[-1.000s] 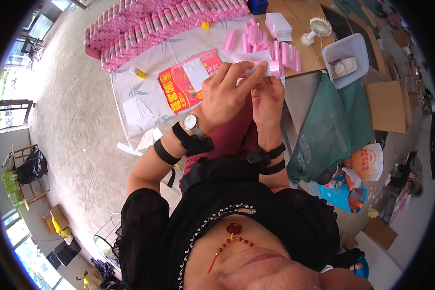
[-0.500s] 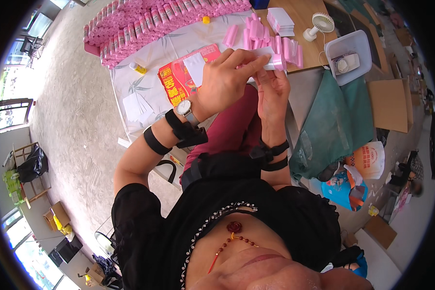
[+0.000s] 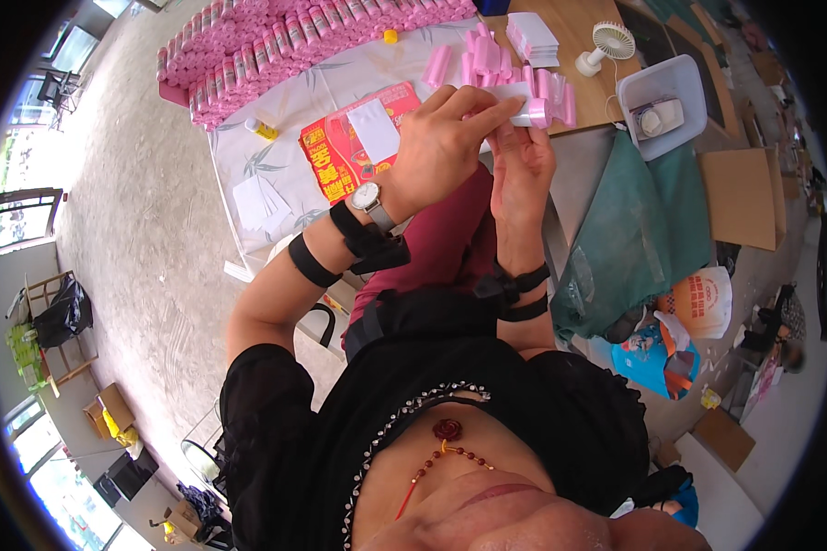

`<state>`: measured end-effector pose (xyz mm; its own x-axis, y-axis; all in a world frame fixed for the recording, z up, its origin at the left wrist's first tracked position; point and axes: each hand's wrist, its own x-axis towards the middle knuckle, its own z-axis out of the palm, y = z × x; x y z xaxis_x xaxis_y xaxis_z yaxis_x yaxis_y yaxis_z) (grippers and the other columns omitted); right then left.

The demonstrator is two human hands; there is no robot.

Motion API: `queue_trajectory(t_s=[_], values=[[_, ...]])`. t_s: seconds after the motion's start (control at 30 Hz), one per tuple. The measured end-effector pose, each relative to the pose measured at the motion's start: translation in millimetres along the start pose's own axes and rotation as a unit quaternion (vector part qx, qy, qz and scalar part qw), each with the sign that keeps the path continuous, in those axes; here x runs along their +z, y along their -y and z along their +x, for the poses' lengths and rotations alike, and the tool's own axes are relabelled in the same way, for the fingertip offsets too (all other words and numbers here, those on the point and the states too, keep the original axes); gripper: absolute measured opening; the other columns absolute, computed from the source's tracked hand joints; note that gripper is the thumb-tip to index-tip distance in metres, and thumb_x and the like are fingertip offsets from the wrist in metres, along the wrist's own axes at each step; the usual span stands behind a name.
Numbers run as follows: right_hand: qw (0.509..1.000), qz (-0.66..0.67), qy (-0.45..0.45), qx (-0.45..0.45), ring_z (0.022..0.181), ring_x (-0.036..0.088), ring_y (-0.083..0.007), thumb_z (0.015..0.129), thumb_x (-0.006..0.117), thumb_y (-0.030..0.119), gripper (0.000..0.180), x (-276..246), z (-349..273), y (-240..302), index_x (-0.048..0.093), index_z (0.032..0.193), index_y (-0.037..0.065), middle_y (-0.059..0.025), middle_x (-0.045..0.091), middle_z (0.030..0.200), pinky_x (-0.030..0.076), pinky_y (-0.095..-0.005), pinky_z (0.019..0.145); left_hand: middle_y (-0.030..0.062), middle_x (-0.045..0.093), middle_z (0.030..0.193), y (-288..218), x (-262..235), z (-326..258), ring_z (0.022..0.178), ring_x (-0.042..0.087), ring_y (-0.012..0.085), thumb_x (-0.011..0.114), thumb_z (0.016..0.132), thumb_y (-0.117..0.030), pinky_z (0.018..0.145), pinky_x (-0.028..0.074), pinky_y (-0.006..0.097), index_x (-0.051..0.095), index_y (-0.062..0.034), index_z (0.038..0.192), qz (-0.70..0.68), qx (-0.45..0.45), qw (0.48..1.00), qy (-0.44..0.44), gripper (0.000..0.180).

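Note:
A small pink plastic roll with a white paper slip around or against it is held above the table's near edge. My left hand, on the arm with the watch, is closed on it from the left, with thumb and fingers pressing the paper. From below, my right hand grips the same roll, its fingers partly hidden behind it. More loose pink rolls lie just beyond my hands. To the left, a blank white slip rests on a red and yellow printed cardboard sheet.
Many labelled pink rolls are stacked at the far left. A yellow-capped bottle, fanned white slips and a stack of white slips lie on the table. At right stand a small fan and a translucent bin.
Both hands have shifted slightly right with the roll. My left forearm has swung a little to the right, uncovering more of the white slip on the red sheet.

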<state>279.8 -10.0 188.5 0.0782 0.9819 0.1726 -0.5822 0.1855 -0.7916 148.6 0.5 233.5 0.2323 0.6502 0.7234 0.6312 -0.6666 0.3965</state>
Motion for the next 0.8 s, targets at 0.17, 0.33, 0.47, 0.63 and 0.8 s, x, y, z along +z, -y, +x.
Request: queue_trajectory(t_s=[0.17,0.33,0.47,0.63,0.8], values=[[0.999,0.038,0.001,-0.004,0.117,0.064,-0.0208,0.099,0.063,-0.001,0.043,0,1,1,0.050,0.140,-0.004,-0.0138,0.064,0.130,0.052,-0.0338,0.104,0.0012,0.070,0.096,-4,3,2,0.079,0.066,0.0222,0.069,0.074,0.005,0.065,0.056,0.034,0.074,-0.0170,0.121,0.006,0.004,1.000,-0.003,0.052],[0.999,0.048,-0.002,0.001,0.116,0.065,-0.0218,0.099,0.062,-0.001,0.044,-7,2,-2,0.050,0.141,-0.003,-0.0137,0.065,0.128,0.053,-0.0340,0.102,0.0007,0.070,0.097,-4,10,-1,0.080,0.066,0.0218,0.069,0.071,0.004,0.065,0.056,0.034,0.074,-0.0175,0.122,0.020,0.004,1.000,-0.006,0.055],[0.999,0.044,-0.008,0.003,0.114,0.067,-0.0216,0.099,0.062,0.000,0.040,-13,1,-5,0.052,0.138,-0.002,-0.0128,0.067,0.124,0.054,-0.0343,0.101,0.0003,0.070,0.098,-6,10,-2,0.081,0.065,0.0210,0.070,0.071,0.003,0.066,0.056,0.033,0.074,-0.0182,0.123,0.027,0.007,1.000,0.005,0.057],[0.999,0.044,-0.011,0.011,0.111,0.068,-0.0213,0.099,0.062,0.001,0.034,-11,-1,-1,0.055,0.132,-0.002,-0.0122,0.069,0.120,0.055,-0.0342,0.099,0.0018,0.069,0.103,-4,9,-6,0.083,0.067,0.0210,0.070,0.073,0.004,0.066,0.057,0.033,0.073,-0.0182,0.124,0.028,0.000,0.999,0.025,0.055],[0.999,0.027,-0.020,0.022,0.111,0.068,-0.0215,0.099,0.063,0.001,0.031,-14,-2,-2,0.057,0.130,-0.003,-0.0127,0.069,0.119,0.055,-0.0346,0.099,0.0038,0.069,0.106,3,12,-8,0.085,0.070,0.0215,0.069,0.077,0.005,0.065,0.057,0.034,0.073,-0.0173,0.124,0.003,-0.007,0.999,0.039,0.053]])
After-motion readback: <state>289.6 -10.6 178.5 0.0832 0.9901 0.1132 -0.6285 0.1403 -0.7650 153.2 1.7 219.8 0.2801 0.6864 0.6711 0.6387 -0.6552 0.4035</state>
